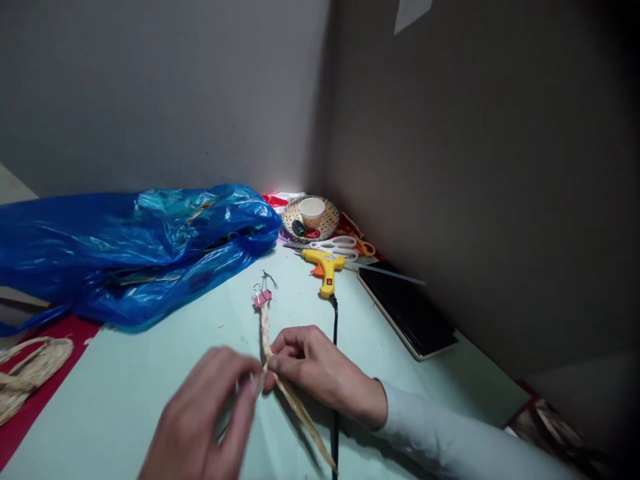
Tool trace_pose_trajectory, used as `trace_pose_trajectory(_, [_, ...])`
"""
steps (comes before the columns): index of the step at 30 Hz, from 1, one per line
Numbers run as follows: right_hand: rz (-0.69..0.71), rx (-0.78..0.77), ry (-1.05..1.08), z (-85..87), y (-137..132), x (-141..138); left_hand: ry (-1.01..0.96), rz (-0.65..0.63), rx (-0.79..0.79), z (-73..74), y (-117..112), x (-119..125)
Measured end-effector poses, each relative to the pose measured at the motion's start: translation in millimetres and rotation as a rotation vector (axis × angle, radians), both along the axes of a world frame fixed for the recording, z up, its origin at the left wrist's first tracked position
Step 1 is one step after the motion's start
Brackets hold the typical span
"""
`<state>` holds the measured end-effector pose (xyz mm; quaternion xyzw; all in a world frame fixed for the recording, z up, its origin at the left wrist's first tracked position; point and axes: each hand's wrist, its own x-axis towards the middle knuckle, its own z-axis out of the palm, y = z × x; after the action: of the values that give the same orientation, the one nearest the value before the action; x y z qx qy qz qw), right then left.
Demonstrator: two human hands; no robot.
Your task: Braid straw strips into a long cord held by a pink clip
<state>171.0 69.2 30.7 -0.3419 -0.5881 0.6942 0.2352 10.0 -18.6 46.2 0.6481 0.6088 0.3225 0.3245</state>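
Braid (265, 328): it lies before you, its near end between your two hands.
Right hand (320, 368): your fingers pinch this near end.
Left hand (203, 413): blurred; your fingertips pinch one strand (259, 388).
Pink clip (263, 299): on the far end.

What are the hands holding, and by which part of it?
A pale braid: the right hand pinches it at its lower end, where loose strands begin. The left hand, blurred, seems to pinch one strand just below.

rm btwn bag (150, 247)/braid (265, 327), cord (335, 327) blks R
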Motion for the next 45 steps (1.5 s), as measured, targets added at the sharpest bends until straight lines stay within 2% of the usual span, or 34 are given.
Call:
trace_pose_trajectory(2, [0.003, -0.011, 0.023, -0.5, -1, -1, -0.060, 0.140, -0.164, 0.6, 22, -6])
trace_pose_trajectory(6, [0.043, 0.029, 0.071, -2.4, -2, -1, -0.530, 0.025, -0.433, -6.4, 45, 0])
trace_pose_trajectory(8, [0.052, 0.076, 0.027, -1.7, -1, 1, -0.644, 0.001, -0.490, -10.9, 46, 5])
trace_pose_trajectory(10, [0.056, 0.176, -0.091, 1.7, 0, 4, -0.638, 0.000, -0.494, -14.0, 44, 7])
trace_pose_trajectory(15, [0.096, 0.601, -0.397, 18.2, -2, 13, -0.526, 0.044, -0.489, -17.6, 39, 4])
trace_pose_trajectory(19, [0.091, 0.754, -0.560, 24.6, -6, 16, -0.468, 0.122, -0.502, -21.5, 39, 2])
trace_pose_trajectory(23, [0.080, 0.817, -0.606, 23.6, -11, 17, -0.439, 0.164, -0.494, -22.5, 38, 4])
trace_pose_trajectory(30, [0.177, 1.014, -0.643, 22.7, -28, 11, -0.568, 0.240, -0.565, -15.8, 34, 10])
trace_pose_trajectory(33, [0.273, 1.212, -0.703, 13.8, -35, 5, -0.622, 0.271, -0.576, -14.1, 32, 10])
trace_pose_trajectory(37, [0.382, 1.545, -0.653, -1.9, -39, -1, -0.710, 0.233, -0.571, -13.7, 31, 7])
trace_pose_trajectory(38, [0.391, 1.554, -0.623, -3.0, -38, -1, -0.707, 0.228, -0.571, -13.7, 32, 6])
trace_pose_trajectory(40, [0.373, 1.429, -0.557, 0.5, -35, 2, -0.695, 0.219, -0.562, -13.9, 32, 4])
trace_pose_trajectory(45, [0.022, 0.914, -0.504, 21.0, -16, 12, -0.744, 0.148, -0.540, -12.6, 32, 3])
